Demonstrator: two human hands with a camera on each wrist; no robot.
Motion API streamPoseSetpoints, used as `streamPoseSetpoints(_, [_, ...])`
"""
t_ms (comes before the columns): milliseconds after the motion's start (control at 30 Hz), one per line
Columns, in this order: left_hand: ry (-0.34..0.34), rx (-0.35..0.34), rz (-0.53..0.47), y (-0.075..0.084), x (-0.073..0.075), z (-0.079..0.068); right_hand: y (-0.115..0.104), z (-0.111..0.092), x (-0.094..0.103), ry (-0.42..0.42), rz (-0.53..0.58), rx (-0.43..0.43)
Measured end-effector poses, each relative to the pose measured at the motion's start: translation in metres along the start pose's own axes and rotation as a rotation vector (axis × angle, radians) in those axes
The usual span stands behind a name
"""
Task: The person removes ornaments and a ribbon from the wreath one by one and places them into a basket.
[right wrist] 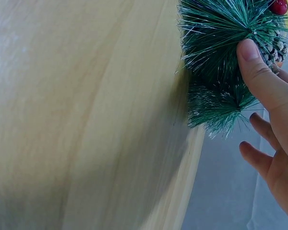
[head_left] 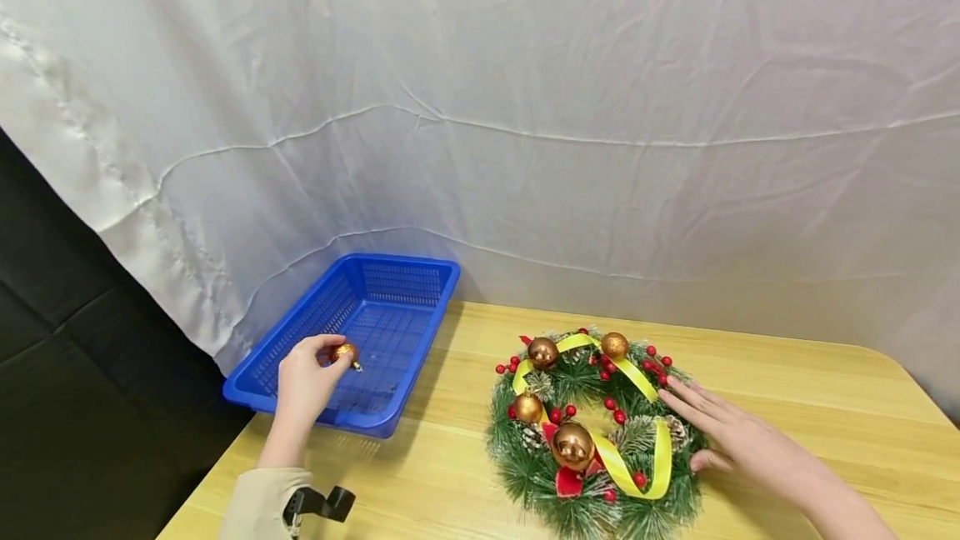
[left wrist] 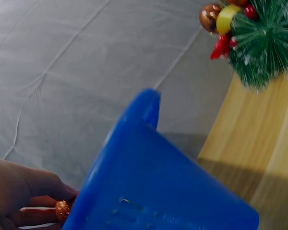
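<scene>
In the head view my left hand [head_left: 306, 382] pinches a small glittery copper bauble [head_left: 345, 353] over the near part of a blue plastic basket [head_left: 442, 315]. The left wrist view shows that bauble [left wrist: 63, 211] partly hidden behind the basket's wall [left wrist: 158, 177]. A green Christmas wreath [head_left: 517, 473] lies flat on the table, decorated with a yellow ribbon [head_left: 660, 465], red berries, pinecones and several copper baubles. My right hand [head_left: 738, 440] rests against the wreath's right side with its fingers extended. In the right wrist view, the thumb [right wrist: 252, 57] touches the green needles.
The light wooden table [head_left: 450, 482] carries the basket at left and the wreath right of centre. A pale grey cloth [head_left: 562, 107] hangs behind it, and dark fabric [head_left: 67, 340] covers the far left. A black wrist mount [head_left: 318, 504] sits on my left sleeve.
</scene>
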State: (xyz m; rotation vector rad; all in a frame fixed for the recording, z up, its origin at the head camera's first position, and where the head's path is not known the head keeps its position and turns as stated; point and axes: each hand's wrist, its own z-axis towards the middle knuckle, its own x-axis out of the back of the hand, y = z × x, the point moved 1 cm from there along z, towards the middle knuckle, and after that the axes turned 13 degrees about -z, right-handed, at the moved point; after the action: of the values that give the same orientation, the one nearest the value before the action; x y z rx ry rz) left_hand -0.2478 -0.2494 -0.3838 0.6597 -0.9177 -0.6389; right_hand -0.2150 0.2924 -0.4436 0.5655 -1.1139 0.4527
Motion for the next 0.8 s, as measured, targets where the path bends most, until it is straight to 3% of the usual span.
streamPoseSetpoints(500, [-0.195, 0.098, 0.002, -0.017, 0.005, 0.006, 0.002, -0.001, -0.004, 0.045, -0.031, 0.030])
streamPoseSetpoints(800, [-0.209, 0.140, 0.019, -0.016, 0.004, 0.007, 0.001, -0.001, -0.001, 0.042, -0.031, 0.019])
